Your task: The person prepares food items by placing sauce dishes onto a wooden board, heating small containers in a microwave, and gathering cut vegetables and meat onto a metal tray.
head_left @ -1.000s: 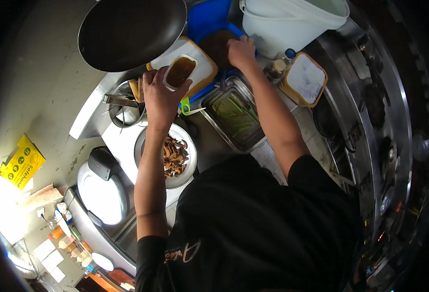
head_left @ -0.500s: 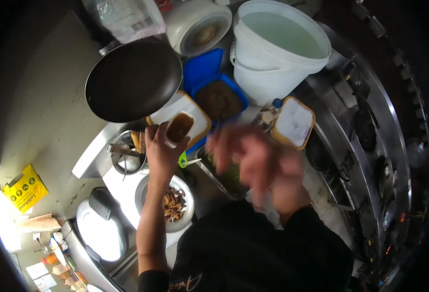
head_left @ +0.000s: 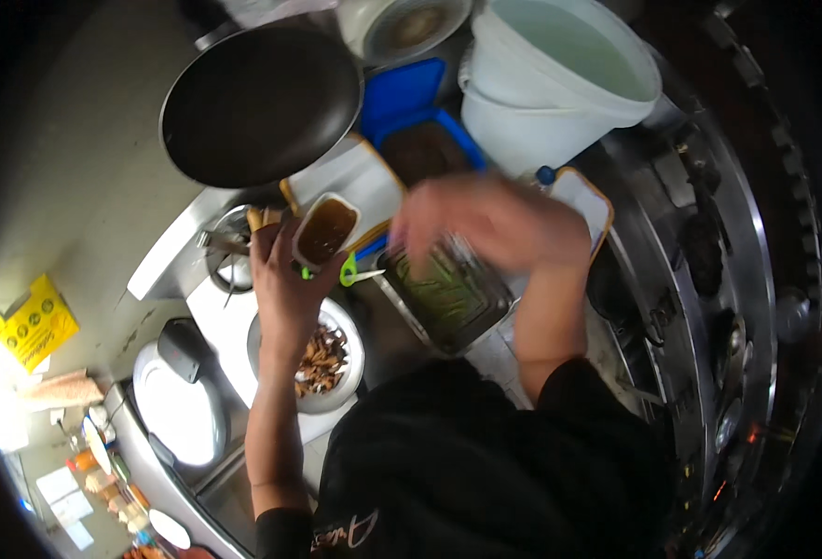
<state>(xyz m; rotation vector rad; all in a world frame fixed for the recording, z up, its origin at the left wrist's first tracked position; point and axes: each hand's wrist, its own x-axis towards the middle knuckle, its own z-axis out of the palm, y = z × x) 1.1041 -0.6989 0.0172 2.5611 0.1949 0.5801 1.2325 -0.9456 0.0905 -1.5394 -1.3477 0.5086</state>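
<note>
My left hand is closed around a small white tub with brown sauce or liquid inside. Motion smears my right hand, which is over the far edge of a metal tray; whether its fingers hold anything is hidden by the blur. Long green pieces, perhaps a vegetable, lie in the tray. A knife with a bright green handle rests between the tub and the tray, its pale blade toward the tray. Beyond the right hand, an open blue container has brown contents.
A black frying pan stands far left, near a metal pot with utensils. Closer in, a white bowl contains brown chopped pieces. A large white bucket of liquid stands far right. White tubs with orange rims sit around the blue container.
My right hand has shifted away from me, uncovering more of the metal tray. My left hand keeps hold of the tub. The whole view has shifted slightly.
</note>
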